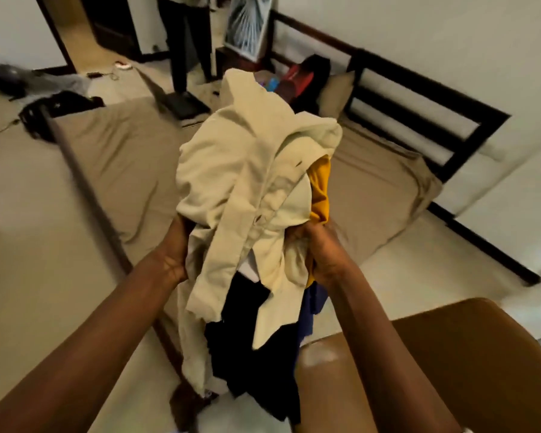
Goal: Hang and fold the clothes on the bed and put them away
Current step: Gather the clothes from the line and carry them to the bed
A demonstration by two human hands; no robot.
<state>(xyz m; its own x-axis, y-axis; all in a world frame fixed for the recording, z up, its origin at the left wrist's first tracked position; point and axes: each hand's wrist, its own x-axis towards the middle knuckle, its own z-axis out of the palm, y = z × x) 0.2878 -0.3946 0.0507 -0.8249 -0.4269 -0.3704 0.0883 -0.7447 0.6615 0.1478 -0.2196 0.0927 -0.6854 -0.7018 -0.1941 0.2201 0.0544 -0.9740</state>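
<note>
Clothes bundle gripped between left hand and right hand; best lowered flat onto far bed, loose ends gathered

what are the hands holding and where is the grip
A bundle of clothes, cream garment outermost. The left hand grips its left side, the right hand its right side, near mid-height.

Dim, warm indoor light gives the room a yellowish cast, with soft shadows. Motion blur smears the bed rail and headboard. Wide-angle distortion bends the walls at the edges.
</note>
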